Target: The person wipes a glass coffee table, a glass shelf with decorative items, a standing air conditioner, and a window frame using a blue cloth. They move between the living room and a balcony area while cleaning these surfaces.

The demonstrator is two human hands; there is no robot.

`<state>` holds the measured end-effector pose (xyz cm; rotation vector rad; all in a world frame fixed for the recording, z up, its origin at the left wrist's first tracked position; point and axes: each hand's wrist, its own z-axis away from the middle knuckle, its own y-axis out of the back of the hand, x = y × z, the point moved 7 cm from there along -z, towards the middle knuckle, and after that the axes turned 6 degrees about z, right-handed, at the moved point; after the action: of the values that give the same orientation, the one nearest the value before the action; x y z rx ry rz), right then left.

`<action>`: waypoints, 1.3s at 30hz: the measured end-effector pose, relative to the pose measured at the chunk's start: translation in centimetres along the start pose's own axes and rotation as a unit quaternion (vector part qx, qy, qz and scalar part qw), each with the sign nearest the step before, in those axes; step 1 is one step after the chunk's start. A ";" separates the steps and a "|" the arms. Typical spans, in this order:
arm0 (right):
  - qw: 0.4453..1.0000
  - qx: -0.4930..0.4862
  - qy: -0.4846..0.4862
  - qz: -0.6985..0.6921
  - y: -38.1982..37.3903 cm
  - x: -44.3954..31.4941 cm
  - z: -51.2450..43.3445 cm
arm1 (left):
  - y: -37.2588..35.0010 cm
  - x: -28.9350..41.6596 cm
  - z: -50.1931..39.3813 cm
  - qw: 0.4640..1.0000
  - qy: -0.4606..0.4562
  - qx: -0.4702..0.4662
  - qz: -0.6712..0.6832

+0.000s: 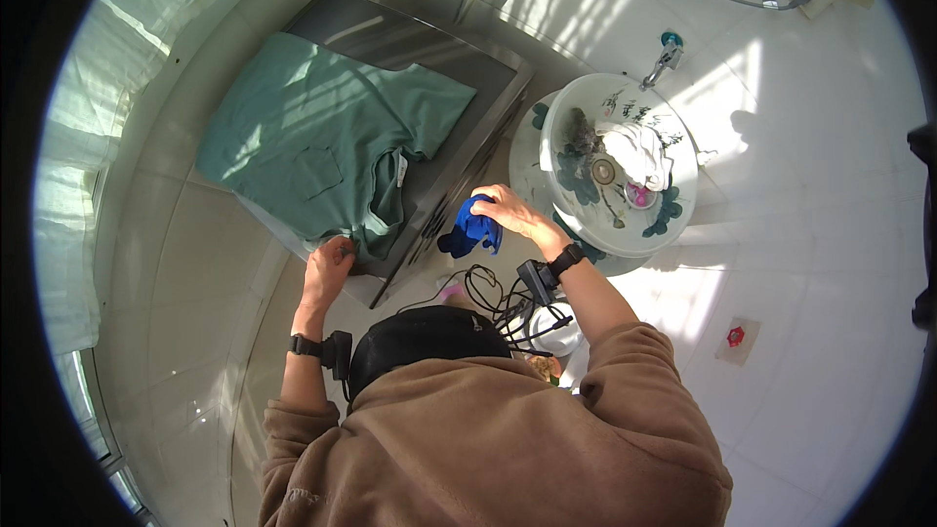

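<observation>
A green short-sleeved shirt (307,132) with a chest pocket lies spread over the dark flat top (410,40) of a metal-edged unit. My left hand (328,269) pinches the shirt's edge near its lower corner, close to the collar. In my right hand (509,211) hangs a crumpled blue cloth (468,230), held up between the unit and the washbasin (578,227). The cloth does not touch the shirt.
A white cloth (635,154) and a small pink item (640,196) lie in the basin, below a wall tap (665,62). Black cables (505,300) hang by my waist near a white container (553,329). A curtain (95,161) covers the left side.
</observation>
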<state>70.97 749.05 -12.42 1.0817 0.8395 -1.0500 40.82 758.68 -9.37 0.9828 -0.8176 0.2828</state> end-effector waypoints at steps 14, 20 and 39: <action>0.960 0.162 0.056 0.223 1.2 -3.0 -5.2 | 0.6 -1.4 3.1 0.999 0.046 0.029 0.000; 0.905 0.182 0.046 0.381 1.4 -3.2 -4.1 | 1.4 -1.5 4.3 0.997 0.040 0.052 0.047; 0.993 0.069 0.001 0.098 2.5 -2.0 -2.5 | 3.7 -3.2 7.2 0.993 0.095 0.048 0.048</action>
<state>72.63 752.29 -10.60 1.2555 0.6549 -0.9515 33.11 755.21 -7.32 0.9910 -0.6834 0.4938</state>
